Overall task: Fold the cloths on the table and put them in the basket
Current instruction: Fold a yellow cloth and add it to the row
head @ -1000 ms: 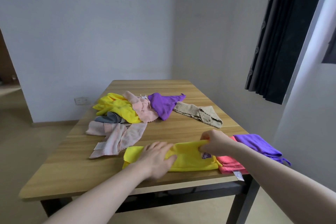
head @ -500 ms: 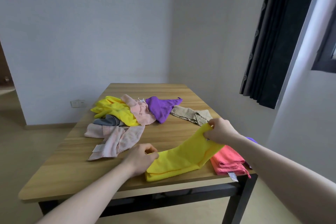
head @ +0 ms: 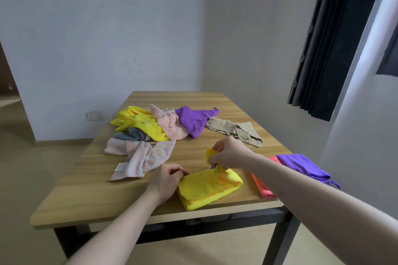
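Near front edge of wooden surface [head: 90, 198]: my left hand [head: 165, 180] pinches left end of folded bright-yellow microfibre cloth [head: 206, 189]; right hand [head: 230, 155] pinches its raised end above fold. Coral folded cloth [head: 261, 187] just right, purple cloth [head: 301, 165] beyond.

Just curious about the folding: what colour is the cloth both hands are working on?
Bright yellow cloth, seen in the head view, its only view.

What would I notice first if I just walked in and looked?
Probably the bright yellow cloth at the table's near edge, half folded, with the right hand pinching its raised end and the left hand gripping its left side. Then the colourful pile of loose cloths further back on the wooden table.
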A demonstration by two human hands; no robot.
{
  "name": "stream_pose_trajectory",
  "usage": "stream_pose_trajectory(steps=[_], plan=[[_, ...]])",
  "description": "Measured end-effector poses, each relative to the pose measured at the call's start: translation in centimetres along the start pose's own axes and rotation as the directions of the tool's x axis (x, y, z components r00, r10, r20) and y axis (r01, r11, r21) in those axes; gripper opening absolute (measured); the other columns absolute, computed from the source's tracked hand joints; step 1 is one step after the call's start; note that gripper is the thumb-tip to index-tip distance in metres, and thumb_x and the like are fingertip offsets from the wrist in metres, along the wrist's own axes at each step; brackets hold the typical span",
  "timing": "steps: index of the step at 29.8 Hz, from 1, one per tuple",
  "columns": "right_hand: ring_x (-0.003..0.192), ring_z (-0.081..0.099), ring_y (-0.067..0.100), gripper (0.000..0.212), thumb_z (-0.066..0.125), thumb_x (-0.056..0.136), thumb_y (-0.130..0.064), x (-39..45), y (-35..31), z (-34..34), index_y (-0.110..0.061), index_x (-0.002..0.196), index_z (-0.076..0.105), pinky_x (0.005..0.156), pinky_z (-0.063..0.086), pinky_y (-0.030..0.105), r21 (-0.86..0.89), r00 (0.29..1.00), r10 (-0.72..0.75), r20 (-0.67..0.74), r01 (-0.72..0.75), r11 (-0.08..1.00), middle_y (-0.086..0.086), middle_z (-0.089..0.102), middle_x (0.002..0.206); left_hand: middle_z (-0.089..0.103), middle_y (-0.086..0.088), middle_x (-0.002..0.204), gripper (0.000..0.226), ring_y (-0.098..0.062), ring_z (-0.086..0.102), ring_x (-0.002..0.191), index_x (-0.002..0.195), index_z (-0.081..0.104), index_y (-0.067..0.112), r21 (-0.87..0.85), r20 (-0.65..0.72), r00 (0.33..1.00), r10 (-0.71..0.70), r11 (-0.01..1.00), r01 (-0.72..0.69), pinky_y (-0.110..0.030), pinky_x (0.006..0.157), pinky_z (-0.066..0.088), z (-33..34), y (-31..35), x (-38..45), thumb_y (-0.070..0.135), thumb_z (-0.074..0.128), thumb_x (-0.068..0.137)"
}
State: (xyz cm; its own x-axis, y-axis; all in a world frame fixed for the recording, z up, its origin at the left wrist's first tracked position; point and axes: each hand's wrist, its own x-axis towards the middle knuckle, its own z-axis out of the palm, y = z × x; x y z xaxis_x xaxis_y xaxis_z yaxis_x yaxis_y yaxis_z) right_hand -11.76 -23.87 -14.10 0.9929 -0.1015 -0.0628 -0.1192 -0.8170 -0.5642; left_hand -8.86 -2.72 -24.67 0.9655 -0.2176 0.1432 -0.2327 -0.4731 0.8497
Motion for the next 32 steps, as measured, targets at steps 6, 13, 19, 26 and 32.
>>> stream_pose_trajectory(steps=[6,13,19,26,32], plan=[[0.058,0.073,0.011,0.043,0.081,0.083,-0.02,-0.4,-1.0,3.3,-0.009,0.122,0.069,0.051,0.055,0.019,0.086,0.996,-0.021,0.087,0.013,0.996,0.006,0.072,0.101,0.076,0.017,0.083,0.038,-0.005,0.067,0.09,0.076,0.081,0.026,-0.081,-0.018,1.0,-0.01,0.997,0.008,-0.029,0.086,0.052,-0.2,0.2,0.2,0.033,0.045,0.074],[0.066,0.072,0.011,0.036,0.082,0.08,-0.028,-2.0,-1.3,5.5,-0.018,0.114,0.076,0.056,0.059,0.021,0.093,0.989,-0.064,0.134,0.052,0.994,0.0,0.074,0.094,0.077,0.007,0.079,0.038,-0.011,0.07,0.085,0.073,0.081,0.024,-0.159,-0.055,0.998,-0.024,0.987,0.015,-0.036,0.081,0.056,-0.4,-0.6,0.6,0.037,0.045,0.075],[0.092,0.074,0.016,0.041,0.085,0.077,-0.026,-2.1,-0.5,6.2,-0.024,0.117,0.075,0.081,0.064,0.032,0.274,0.978,-0.013,0.207,-0.045,0.961,-0.001,0.071,0.11,0.074,0.003,0.071,0.048,-0.02,0.067,0.081,0.071,0.078,0.017,-0.15,-0.067,0.998,-0.008,0.989,-0.003,-0.038,0.079,0.05,-0.3,-0.7,0.4,0.057,0.052,0.077],[0.082,0.077,0.018,0.033,0.064,0.083,-0.003,-2.9,1.7,4.5,-0.021,0.108,0.077,0.08,0.064,0.04,0.434,0.997,-0.071,0.016,0.057,0.899,-0.002,0.076,0.106,0.076,0.011,0.075,0.02,-0.007,0.07,0.078,0.075,0.079,0.027,-0.062,-0.036,0.999,-0.038,0.997,0.036,-0.031,0.075,0.057,-0.1,-0.4,0.3,0.04,0.07,0.063],[0.096,0.068,0.009,0.036,0.062,0.086,-0.015,-2.2,6.8,0.9,-0.035,0.113,0.075,0.081,0.052,0.025,-0.024,0.924,-0.157,-0.347,0.159,0.987,-0.007,0.071,0.119,0.076,0.011,0.076,0.01,-0.007,0.07,0.079,0.08,0.077,0.029,-0.023,-0.028,0.999,-0.039,0.999,0.039,-0.033,0.073,0.058,-0.1,-0.6,0.3,0.027,0.072,0.072]])
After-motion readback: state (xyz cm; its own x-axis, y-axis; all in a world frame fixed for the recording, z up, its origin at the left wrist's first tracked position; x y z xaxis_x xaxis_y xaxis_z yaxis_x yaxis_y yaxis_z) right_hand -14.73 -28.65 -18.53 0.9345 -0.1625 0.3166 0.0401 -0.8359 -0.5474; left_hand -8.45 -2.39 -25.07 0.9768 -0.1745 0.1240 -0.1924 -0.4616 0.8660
